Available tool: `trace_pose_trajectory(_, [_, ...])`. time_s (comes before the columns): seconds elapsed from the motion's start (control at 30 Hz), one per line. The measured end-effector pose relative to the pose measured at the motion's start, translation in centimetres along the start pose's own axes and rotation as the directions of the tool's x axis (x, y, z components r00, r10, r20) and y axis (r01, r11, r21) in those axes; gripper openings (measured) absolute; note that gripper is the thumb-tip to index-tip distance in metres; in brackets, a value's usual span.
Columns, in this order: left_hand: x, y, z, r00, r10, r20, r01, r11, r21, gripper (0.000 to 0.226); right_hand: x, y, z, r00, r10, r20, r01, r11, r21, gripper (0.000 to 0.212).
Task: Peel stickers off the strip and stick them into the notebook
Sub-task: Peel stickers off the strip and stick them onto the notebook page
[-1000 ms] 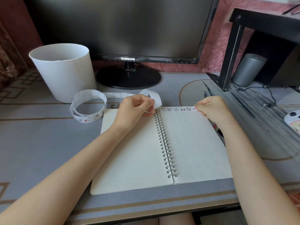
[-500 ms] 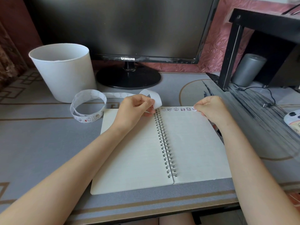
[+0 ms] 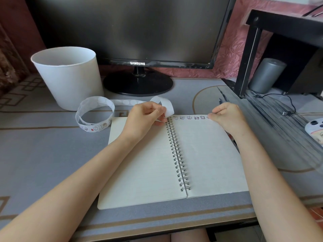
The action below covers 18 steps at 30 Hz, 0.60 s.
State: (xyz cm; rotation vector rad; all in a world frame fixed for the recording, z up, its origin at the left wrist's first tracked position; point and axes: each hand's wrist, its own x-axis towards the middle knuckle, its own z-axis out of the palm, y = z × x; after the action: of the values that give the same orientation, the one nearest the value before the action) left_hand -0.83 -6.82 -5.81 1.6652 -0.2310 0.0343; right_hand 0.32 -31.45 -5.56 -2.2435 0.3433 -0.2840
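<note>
The spiral notebook (image 3: 145, 163) lies open and flat on the desk (image 3: 43, 154), both pages facing up and mostly blank. Along the top edge of its right page runs a row of small cartoon stickers (image 3: 189, 117), starting just right of the wire binding.

The left hand (image 3: 143, 117) sits over the top inner corner of the notebook's left page, thumb and fingers curled and pinching the sticker strip (image 3: 95, 113). The strip's free end curls up in a loop just above the notebook's binding. From the hand the strip trails away past the notebook's top left corner and winds into a loose coil standing on the desk just beside that corner. A few printed stickers show on the coil's near side.

The right hand (image 3: 227, 117) rests at the notebook's top right corner, fingers curled in. Its thumb and forefinger tips meet on the page at the right end of the row. Whether they hold a sticker I cannot tell.

Behind the notebook stands a dark monitor (image 3: 136, 28) on a round foot. Behind and to the notebook's left is a white bin (image 3: 68, 81). Well to the notebook's right, a grey cylinder (image 3: 267, 75) stands under a black shelf (image 3: 279, 21), and a black cable (image 3: 286, 113) lies loose nearby.
</note>
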Motion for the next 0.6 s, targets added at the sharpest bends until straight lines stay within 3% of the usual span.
trace_pose_trajectory(0.1, [-0.02,0.01,-0.02,1.000,-0.002,-0.002,0.002,1.000,-0.002,0.018,0.11,0.14,-0.18,1.000,0.005,-0.020,-0.006,1.000,-0.018,0.012])
trace_pose_trajectory(0.2, [-0.01,0.03,-0.05,1.000,-0.002,-0.003,0.002,1.000,-0.001,0.018,0.43,0.51,-0.16,0.999,0.028,-0.019,-0.028,0.999,-0.031,0.027])
trace_pose_trajectory(0.33, [0.02,0.00,-0.02,1.000,-0.001,-0.003,0.001,1.000,-0.001,0.017,0.46,0.36,-0.09,0.997,0.063,-0.043,-0.064,0.998,-0.004,0.014])
trace_pose_trajectory(0.5, [0.05,-0.06,-0.04,1.000,-0.006,-0.007,0.006,1.000,-0.003,0.017,-0.15,-0.04,-0.44,0.999,0.041,0.020,-0.042,0.999,0.035,0.021])
trace_pose_trajectory(0.6, [0.08,-0.12,-0.03,1.000,-0.003,-0.006,0.003,1.000,-0.001,0.017,0.33,0.35,-0.22,0.998,0.061,-0.010,-0.061,0.998,0.019,0.008])
